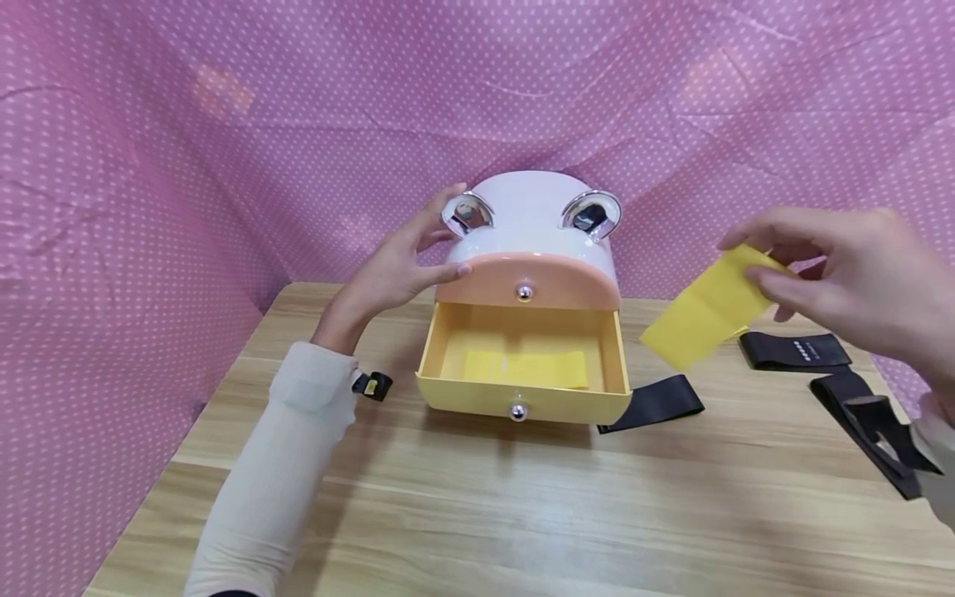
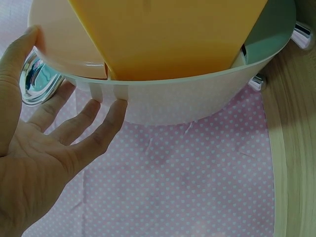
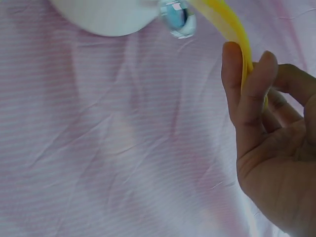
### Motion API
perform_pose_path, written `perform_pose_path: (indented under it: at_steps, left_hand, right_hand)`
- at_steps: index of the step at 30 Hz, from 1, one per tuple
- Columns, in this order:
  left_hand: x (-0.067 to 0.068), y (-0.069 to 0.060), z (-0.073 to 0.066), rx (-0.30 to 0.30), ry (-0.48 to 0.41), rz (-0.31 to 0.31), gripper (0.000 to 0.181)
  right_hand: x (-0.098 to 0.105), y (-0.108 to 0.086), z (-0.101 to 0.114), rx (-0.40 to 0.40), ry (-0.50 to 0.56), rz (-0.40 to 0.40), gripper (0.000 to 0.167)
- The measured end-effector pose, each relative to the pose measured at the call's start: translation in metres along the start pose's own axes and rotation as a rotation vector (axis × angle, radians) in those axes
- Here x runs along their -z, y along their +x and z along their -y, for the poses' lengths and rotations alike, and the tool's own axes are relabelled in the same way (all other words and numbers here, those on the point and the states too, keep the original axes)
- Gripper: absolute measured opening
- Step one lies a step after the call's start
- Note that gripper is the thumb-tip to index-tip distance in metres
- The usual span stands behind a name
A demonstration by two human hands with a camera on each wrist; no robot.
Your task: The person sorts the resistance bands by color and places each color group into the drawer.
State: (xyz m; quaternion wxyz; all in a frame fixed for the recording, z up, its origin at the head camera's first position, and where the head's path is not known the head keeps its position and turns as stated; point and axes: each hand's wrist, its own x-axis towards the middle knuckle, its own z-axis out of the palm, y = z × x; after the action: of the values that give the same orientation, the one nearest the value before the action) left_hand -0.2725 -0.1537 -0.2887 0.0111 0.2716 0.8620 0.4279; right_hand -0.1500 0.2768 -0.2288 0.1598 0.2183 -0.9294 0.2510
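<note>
A white drawer box [image 1: 528, 207] has an orange upper drawer [image 1: 548, 282], closed, and a yellow lower drawer [image 1: 462, 394], pulled out. Inside the lower drawer lies a yellow band [image 1: 548, 371]. The left hand [image 1: 391, 265] grips the box's left side, thumb on the orange front; in the left wrist view this hand [image 2: 54, 133] has its fingertips against the white side wall [image 2: 173, 101]. To the right of the box, the right hand [image 1: 850, 269] pinches another yellow band [image 1: 705, 315] above the table. The right wrist view shows the hand [image 3: 276, 118] holding this band [image 3: 237, 29] between thumb and fingers.
Black bands lie on the wooden table [image 1: 522, 506]: one [image 1: 660, 402] beside the lower drawer, another [image 1: 794, 352] farther right, and one [image 1: 865, 431] near the right wrist. Pink dotted cloth [image 1: 336, 124] hangs behind and at the sides.
</note>
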Motion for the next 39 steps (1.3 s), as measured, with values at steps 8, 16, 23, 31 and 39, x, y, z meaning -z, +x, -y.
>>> perform_pose_path:
  at_steps: [8, 16, 23, 31, 39]
  left_hand:
    - [0.0, -0.002, -0.001, 0.022, 0.014, 0.001, 0.098]
    - [-0.001, -0.004, -0.003, 0.02, 0.016, -0.004, 0.098]
    - [-0.001, -0.004, -0.004, 0.028, 0.011, -0.002, 0.097]
    - [-0.001, -0.002, -0.003, 0.026, 0.002, 0.005, 0.097]
    - [0.001, -0.001, -0.001, 0.009, -0.008, 0.001, 0.097]
  right_hand:
    - [-0.031, 0.017, -0.076, 0.068, 0.09, 0.062, 0.042]
    - [-0.039, 0.028, 0.06, -0.08, 0.307, 0.107, 0.029]
    - [-0.067, 0.038, 0.104, -0.088, 0.397, 0.162, 0.027]
    - [-0.103, 0.05, 0.117, -0.095, 0.458, 0.2, 0.027]
    - [-0.138, 0.068, 0.141, -0.057, 0.491, 0.221, 0.03]
